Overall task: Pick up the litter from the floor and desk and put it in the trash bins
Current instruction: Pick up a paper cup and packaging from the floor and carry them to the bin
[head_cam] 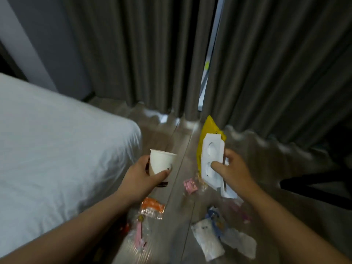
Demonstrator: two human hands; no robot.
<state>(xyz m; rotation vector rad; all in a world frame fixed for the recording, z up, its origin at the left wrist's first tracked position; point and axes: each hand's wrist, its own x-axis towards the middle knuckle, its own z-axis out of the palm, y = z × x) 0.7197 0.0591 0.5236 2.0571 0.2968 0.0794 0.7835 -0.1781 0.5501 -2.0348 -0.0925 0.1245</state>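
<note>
Grey floor (177,216) fills the lower middle, strewn with litter. Nearest the camera lies a crumpled white wrapper (207,242), with a white sheet (241,242) just beside it on the right. A blue wrapper (214,218) overlaps their upper edges. Off to the left, close to the bed, lies a pink strip (140,235) in clear plastic. Just beyond it is an orange packet (152,205). Farther on, a pink packet (190,184) lies on the floor between the two hands.

Above the floor, the left hand (141,176) grips a white cup (162,162). The cup is upright, with the thumb across its front and the fingers curled round the back. The right hand (234,172) pinches a white tray (211,161), thumb pressed on its face and fingers behind. A yellow bag (209,128) stands up behind the tray. It seems to be held in the same grip, though blur hides where the fingers meet it.

At the left is a bed (47,149) under a white sheet, its corner near the cup. Grey curtains (152,54) hang down to the floor at the back, parted by a narrow bright gap.
</note>
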